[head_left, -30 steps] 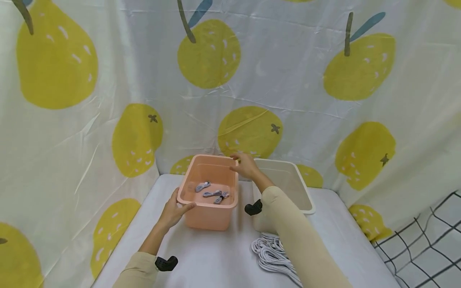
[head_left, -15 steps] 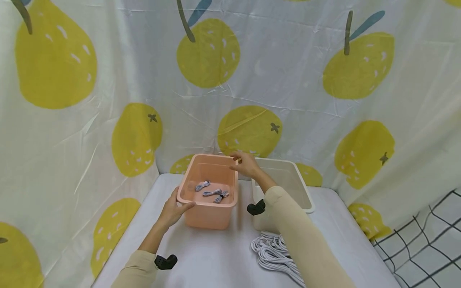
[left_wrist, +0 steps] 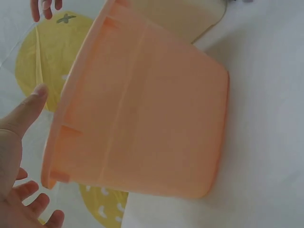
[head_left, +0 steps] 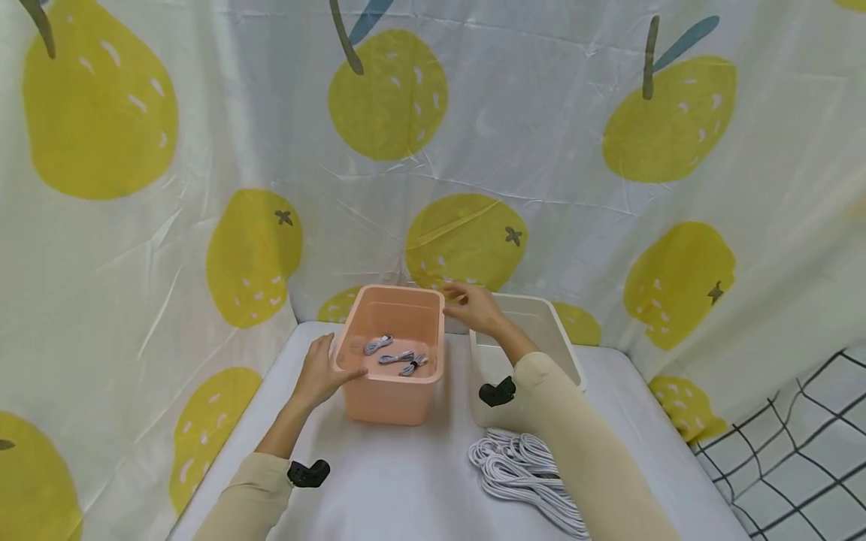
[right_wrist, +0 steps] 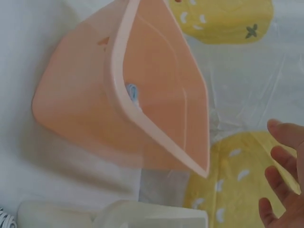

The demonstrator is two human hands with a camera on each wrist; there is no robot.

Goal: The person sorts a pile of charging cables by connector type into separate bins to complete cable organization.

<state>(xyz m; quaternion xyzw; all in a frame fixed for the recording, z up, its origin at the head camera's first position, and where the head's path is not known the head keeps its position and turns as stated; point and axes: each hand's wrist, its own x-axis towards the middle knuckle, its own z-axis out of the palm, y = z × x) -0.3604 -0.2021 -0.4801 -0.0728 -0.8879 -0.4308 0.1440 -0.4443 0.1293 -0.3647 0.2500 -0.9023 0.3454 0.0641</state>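
Note:
A peach plastic bin (head_left: 389, 402) stands on the table with several small tied cable bundles (head_left: 396, 358) on its floor. At its left front corner is my left hand (head_left: 318, 373), fingers spread and thumb extended over the rim. The left wrist view shows this hand (left_wrist: 12, 161) just off the bin's rim (left_wrist: 71, 95), holding nothing. My right hand (head_left: 473, 306), loosely bent and holding nothing, hovers beside the bin's right rear corner. From the right wrist, a gap shows between that hand (right_wrist: 287, 175) and the peach bin (right_wrist: 80, 95).
A cream bin (head_left: 485, 402) stands right of the peach one, partly behind my right forearm. In front of it lies a heap of looped white cables (head_left: 517, 473), partly covered by the sleeve. A fruit-print curtain (head_left: 379, 225) hangs behind, and a black wire grid (head_left: 798, 443) is at the right.
My right hand has moved rightward, off the peach bin's right rear rim. My left hand has loosened from the left front corner. The bin and the cables inside keep their places.

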